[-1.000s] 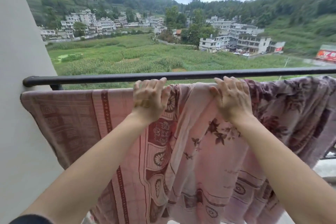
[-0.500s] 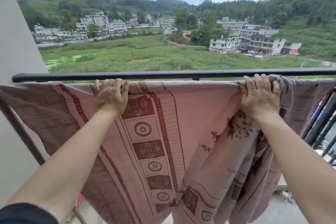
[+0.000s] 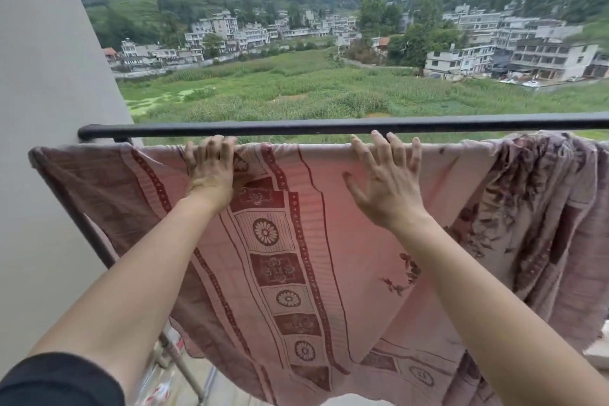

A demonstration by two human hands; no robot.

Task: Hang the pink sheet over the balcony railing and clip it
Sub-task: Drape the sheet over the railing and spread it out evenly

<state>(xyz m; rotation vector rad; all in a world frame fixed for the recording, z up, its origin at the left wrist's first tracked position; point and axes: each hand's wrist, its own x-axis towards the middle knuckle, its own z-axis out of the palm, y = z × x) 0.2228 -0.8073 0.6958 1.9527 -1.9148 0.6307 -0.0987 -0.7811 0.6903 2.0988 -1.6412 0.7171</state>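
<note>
The pink sheet (image 3: 362, 257), patterned with dark red bands and flowers, hangs folded over a bar just below the black balcony railing (image 3: 329, 126). Its left part lies spread flat, while its right part (image 3: 543, 208) hangs bunched in folds. My left hand (image 3: 211, 171) has its fingers curled over the sheet's top fold, gripping the cloth. My right hand (image 3: 385, 181) lies flat against the sheet just under the top fold, fingers spread and holding nothing. No clip is in view.
A beige wall (image 3: 49, 109) closes the left side, and the railing ends against it. A slanted metal rod (image 3: 184, 369) runs under the sheet at lower left. Beyond the railing lie a green field and houses far below.
My right hand has slid left along the top fold and opened, its fingers now spread. My left hand keeps its grip near the same spot. The left part of the sheet looks flatter.
</note>
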